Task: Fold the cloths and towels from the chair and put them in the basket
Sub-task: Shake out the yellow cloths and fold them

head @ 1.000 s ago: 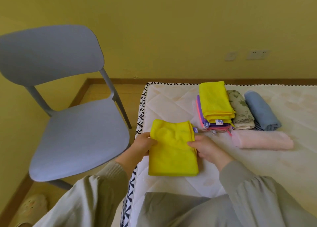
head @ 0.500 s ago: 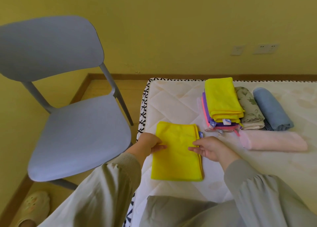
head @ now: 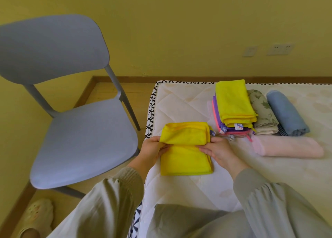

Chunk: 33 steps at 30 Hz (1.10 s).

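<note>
On the bed's (head: pixel 179 108) near left part lies the yellow cloth (head: pixel 185 163), its far half raised and doubled back over itself. The left grip (head: pixel 153 149) and right grip (head: pixel 218 151) each pinch one side of that fold, fingers curled on it. Farther right lies a pink towel (head: pixel 287 146). Beyond it sits a stack of folded cloths (head: pixel 233 102), with a grey chair (head: pixel 86 137) to the left.

Yellow cloth (head: pixel 185 158), grey-blue chair (head: pixel 84 138), leaf-patterned towel (head: pixel 262 111), pink towel (head: pixel 287 147).

head view looks forward and down; near the mattress (head: pixel 179 101).
</note>
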Motion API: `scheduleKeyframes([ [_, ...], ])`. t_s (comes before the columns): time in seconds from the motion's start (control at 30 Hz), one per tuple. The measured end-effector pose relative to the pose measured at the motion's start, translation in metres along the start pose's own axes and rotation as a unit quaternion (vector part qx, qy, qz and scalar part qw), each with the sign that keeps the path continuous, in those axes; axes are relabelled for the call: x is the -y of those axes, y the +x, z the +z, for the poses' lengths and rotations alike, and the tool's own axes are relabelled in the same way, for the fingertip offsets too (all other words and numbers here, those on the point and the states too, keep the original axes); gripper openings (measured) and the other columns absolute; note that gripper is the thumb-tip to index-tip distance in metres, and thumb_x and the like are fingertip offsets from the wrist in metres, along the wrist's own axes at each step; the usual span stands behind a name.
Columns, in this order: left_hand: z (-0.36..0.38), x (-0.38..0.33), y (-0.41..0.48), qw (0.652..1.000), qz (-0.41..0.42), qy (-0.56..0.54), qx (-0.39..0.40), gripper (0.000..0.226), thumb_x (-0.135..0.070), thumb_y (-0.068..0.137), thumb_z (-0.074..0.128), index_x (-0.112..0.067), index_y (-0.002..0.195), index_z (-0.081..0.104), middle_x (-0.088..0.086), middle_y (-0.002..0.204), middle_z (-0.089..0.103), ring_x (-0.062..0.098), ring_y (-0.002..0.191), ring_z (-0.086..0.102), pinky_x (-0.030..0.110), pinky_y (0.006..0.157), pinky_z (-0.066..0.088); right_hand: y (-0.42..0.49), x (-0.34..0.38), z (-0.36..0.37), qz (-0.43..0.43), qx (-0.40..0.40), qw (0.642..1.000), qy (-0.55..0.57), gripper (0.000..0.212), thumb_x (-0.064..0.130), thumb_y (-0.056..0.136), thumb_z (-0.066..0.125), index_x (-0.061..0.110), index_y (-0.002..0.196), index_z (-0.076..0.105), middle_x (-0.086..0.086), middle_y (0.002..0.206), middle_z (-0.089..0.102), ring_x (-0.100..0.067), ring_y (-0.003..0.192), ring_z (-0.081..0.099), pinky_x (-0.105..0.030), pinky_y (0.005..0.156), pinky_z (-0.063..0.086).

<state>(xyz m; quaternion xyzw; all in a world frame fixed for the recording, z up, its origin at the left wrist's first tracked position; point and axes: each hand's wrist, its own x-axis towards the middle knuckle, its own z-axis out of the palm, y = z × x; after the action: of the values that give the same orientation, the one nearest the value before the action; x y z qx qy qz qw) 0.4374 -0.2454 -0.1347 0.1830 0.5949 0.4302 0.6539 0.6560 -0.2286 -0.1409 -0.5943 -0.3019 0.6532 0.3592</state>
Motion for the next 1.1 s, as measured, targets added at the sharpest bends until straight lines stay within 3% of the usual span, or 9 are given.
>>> scheduleKeyframes([
  [0.1, 0.001, 0.001, -0.004, 0.999, -0.008, -0.032, -0.007, 0.019, 0.006, 0.094, 0.044, 0.001, 0.086, 0.06, 0.018, 0.094, 0.064, 0.028, 0.087, 0.062, 0.038, 0.085, 0.056, 0.0, 0.002, 0.003, 0.014, -0.039, 0.999, 0.005, 0.028, -0.017, 0.088, 0.039, -0.012, 0.108, 0.058, -0.024, 0.11, 0.059, -0.034, 0.104, 0.057, -0.041, 0.089, 0.05],
  [0.2, -0.005, 0.004, -0.009, 0.997, -0.031, -0.069, -0.014, 0.018, 0.0, 0.092, 0.042, 0.001, 0.083, 0.058, 0.017, 0.095, 0.064, 0.03, 0.088, 0.061, 0.039, 0.082, 0.053, -0.003, 0.004, 0.001, 0.056, -0.037, 0.993, 0.095, 0.036, 0.002, 0.091, 0.035, -0.003, 0.066, 0.06, -0.017, 0.079, 0.062, -0.027, 0.082, 0.056, -0.034, 0.071, 0.047],
  [0.3, -0.008, 0.007, -0.013, 0.999, -0.02, -0.013, -0.043, 0.009, -0.009, 0.091, 0.055, -0.003, 0.087, 0.059, 0.015, 0.095, 0.062, 0.03, 0.091, 0.06, 0.041, 0.087, 0.051, -0.007, 0.002, 0.003, 0.049, -0.055, 0.997, 0.03, 0.044, 0.025, 0.094, 0.048, -0.001, 0.061, 0.061, -0.012, 0.078, 0.064, -0.025, 0.079, 0.055, -0.032, 0.067, 0.042],
  [0.37, -0.008, 0.01, -0.015, 0.993, 0.016, 0.082, -0.079, 0.009, -0.01, 0.088, 0.064, -0.006, 0.082, 0.058, 0.013, 0.082, 0.057, 0.026, 0.077, 0.056, 0.036, 0.077, 0.051, -0.011, 0.0, 0.004, 0.02, -0.083, 0.996, -0.018, 0.03, 0.016, 0.086, 0.062, 0.004, 0.059, 0.061, -0.012, 0.07, 0.058, -0.025, 0.069, 0.051, -0.03, 0.062, 0.038],
  [0.5, -0.004, 0.016, -0.025, 0.97, 0.04, 0.207, -0.124, 0.028, -0.021, 0.082, 0.072, -0.01, 0.102, 0.055, 0.01, 0.085, 0.06, 0.023, 0.067, 0.058, 0.035, 0.066, 0.056, -0.016, 0.001, 0.004, 0.016, -0.115, 0.993, -0.022, 0.008, 0.002, 0.08, 0.068, 0.003, 0.079, 0.06, -0.015, 0.074, 0.057, -0.025, 0.065, 0.052, -0.029, 0.062, 0.041],
  [0.63, 0.001, 0.013, -0.032, 0.964, -0.009, 0.243, -0.105, 0.059, -0.038, 0.082, 0.071, -0.018, 0.131, 0.044, 0.011, 0.107, 0.059, 0.026, 0.072, 0.065, 0.033, 0.054, 0.056, -0.027, 0.0, 0.003, 0.104, -0.085, 0.99, 0.043, 0.014, 0.007, 0.086, 0.065, 0.001, 0.098, 0.06, -0.017, 0.086, 0.062, -0.027, 0.074, 0.059, -0.03, 0.056, 0.054],
  [0.8, -0.001, 0.011, -0.03, 0.955, 0.016, 0.289, -0.063, 0.072, -0.009, 0.085, 0.067, -0.023, 0.146, 0.032, 0.014, 0.124, 0.052, 0.029, 0.09, 0.062, 0.032, 0.059, 0.056, -0.04, 0.002, 0.004, 0.149, -0.047, 0.987, -0.024, 0.029, 0.007, 0.092, 0.057, -0.001, 0.12, 0.053, -0.019, 0.097, 0.06, -0.028, 0.074, 0.058, -0.036, 0.049, 0.054],
  [0.93, -0.015, 0.016, -0.037, 0.962, 0.037, 0.269, 0.016, 0.083, 0.006, 0.083, 0.064, -0.028, 0.149, 0.025, 0.009, 0.103, 0.057, 0.02, 0.071, 0.059, 0.023, 0.053, 0.052, -0.037, 0.008, 0.004, 0.1, -0.086, 0.983, -0.128, 0.036, -0.01, 0.086, 0.058, -0.013, 0.122, 0.052, -0.031, 0.12, 0.057, -0.041, 0.108, 0.058, -0.051, 0.09, 0.048],
  [1.1, -0.019, 0.026, -0.045, 0.918, 0.079, 0.387, 0.027, 0.089, 0.005, 0.084, 0.058, -0.031, 0.151, 0.013, 0.007, 0.101, 0.054, 0.021, 0.08, 0.058, 0.029, 0.063, 0.053, -0.035, -0.002, 0.006, 0.075, -0.09, 0.954, -0.278, 0.035, -0.01, 0.08, 0.064, -0.009, 0.115, 0.06, -0.027, 0.115, 0.061, -0.039, 0.106, 0.06, -0.05, 0.092, 0.049],
])
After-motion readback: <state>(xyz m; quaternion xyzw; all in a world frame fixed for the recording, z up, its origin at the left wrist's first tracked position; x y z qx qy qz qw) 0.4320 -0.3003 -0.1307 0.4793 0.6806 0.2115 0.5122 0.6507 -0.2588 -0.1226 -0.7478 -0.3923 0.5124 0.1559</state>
